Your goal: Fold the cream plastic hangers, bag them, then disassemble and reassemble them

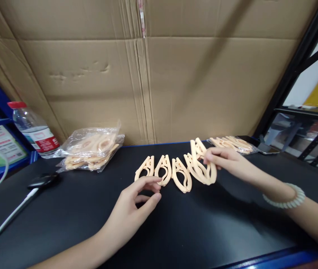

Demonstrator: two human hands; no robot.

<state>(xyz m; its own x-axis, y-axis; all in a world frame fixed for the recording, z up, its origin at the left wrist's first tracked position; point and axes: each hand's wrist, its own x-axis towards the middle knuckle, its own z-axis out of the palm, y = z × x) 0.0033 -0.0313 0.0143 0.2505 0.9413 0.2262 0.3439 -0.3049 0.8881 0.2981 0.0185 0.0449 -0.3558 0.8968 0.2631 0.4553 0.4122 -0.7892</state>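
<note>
Several cream plastic folding hangers stand out against the black tabletop [170, 231], folded into loops and set in a row. In my right hand [226, 160] is one folding hanger [194, 154], pinched near its right side and raised slightly over the row's right end. It partly covers the hanger [187, 160] behind it. My left hand [136, 203] is open, thumb and fingers apart, just in front of the row's left part. Its fingertips overlap the lower edge of a hanger [169, 172] in view; whether they touch it I cannot tell. Another hanger [176, 179] lies between both hands.
Clear bags of hangers [91, 145] are stacked at the back left, and another bag [232, 144] lies at the back right. A red-capped bottle [37, 130], a black mouse-like object [43, 180] and a white cable [10, 220] are left. Cardboard [91, 74] walls off the back.
</note>
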